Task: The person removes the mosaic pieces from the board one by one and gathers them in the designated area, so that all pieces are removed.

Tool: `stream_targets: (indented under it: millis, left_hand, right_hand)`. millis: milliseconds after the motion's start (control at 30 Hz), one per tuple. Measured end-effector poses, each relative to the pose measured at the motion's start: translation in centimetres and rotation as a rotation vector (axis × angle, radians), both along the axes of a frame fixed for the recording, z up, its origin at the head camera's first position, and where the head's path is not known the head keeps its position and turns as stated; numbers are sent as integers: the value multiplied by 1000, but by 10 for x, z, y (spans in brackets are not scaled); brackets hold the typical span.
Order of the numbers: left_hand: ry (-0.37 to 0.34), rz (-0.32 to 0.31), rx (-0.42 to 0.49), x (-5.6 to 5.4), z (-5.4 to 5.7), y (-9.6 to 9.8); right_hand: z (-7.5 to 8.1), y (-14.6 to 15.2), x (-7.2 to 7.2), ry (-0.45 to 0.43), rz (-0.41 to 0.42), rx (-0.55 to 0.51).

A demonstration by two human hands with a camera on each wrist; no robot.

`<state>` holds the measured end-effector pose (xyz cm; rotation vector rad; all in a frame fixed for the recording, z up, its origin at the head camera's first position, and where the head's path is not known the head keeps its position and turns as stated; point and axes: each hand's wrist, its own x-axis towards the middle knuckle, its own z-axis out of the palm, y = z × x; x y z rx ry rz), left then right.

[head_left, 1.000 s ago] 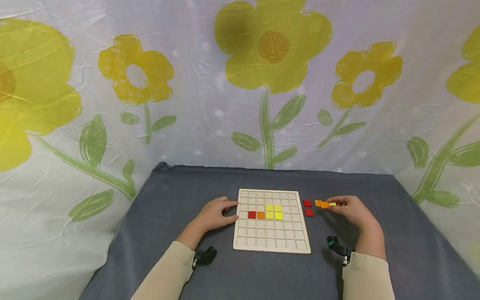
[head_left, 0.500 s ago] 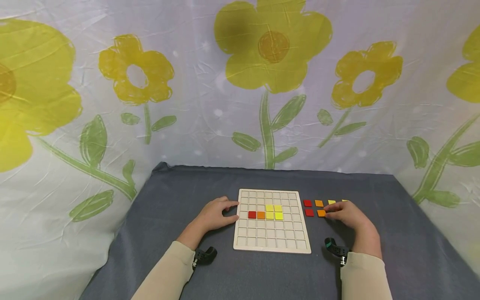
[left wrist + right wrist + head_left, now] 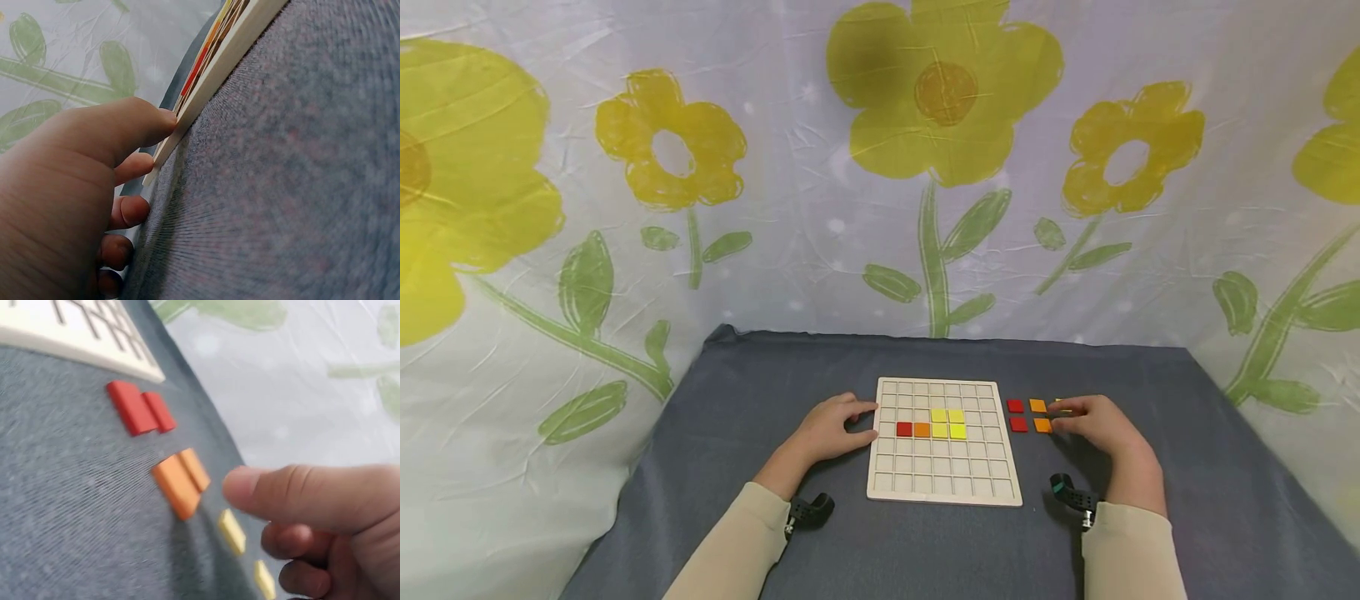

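Note:
My left hand (image 3: 831, 427) touches the left edge of a pale wooden grid board (image 3: 943, 487) with thumb and a fingertip. On the board lie a red tile (image 3: 904, 429), an orange tile (image 3: 922, 430) and several yellow tiles (image 3: 948, 423). To the right of the board, my right hand (image 3: 1097, 423) hovers beside a loose orange tile (image 3: 1042, 426), its thumb (image 3: 240, 487) apart from it. A second orange tile (image 3: 1037, 406) lies behind that one. Pale yellow tiles (image 3: 232, 532) sit under the right hand, partly hidden in the head view. The right index finger is hidden in the wrist view.
Two loose red tiles (image 3: 1018, 425) lie between the board and the orange ones. A dark grey cloth (image 3: 925, 550) covers the table. Behind it hangs a flower-printed curtain (image 3: 790, 250).
My right hand has brought an orange tile toward the front, set it down in front of the other orange one, and let go. It then moved slightly back. My left hand has stayed still.

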<state>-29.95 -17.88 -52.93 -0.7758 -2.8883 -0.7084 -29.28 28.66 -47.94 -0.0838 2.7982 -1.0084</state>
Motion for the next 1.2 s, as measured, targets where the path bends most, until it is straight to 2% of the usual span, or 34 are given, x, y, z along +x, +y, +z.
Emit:
stream_targets:
  millis: [533, 733, 933, 1200]
  left_hand:
    - [-8, 0, 5, 1, 1, 1]
    - [-5, 7, 3, 0, -1, 0]
    - [3, 7, 3, 0, -3, 0]
    - [1, 8, 2, 0, -2, 0]
  right_hand:
    - [42, -29, 11, 221, -19, -95]
    - [52, -46, 13, 302, 25, -123]
    - [54, -65, 12, 315, 80, -147]
    - [46, -94, 7, 327, 162, -156]
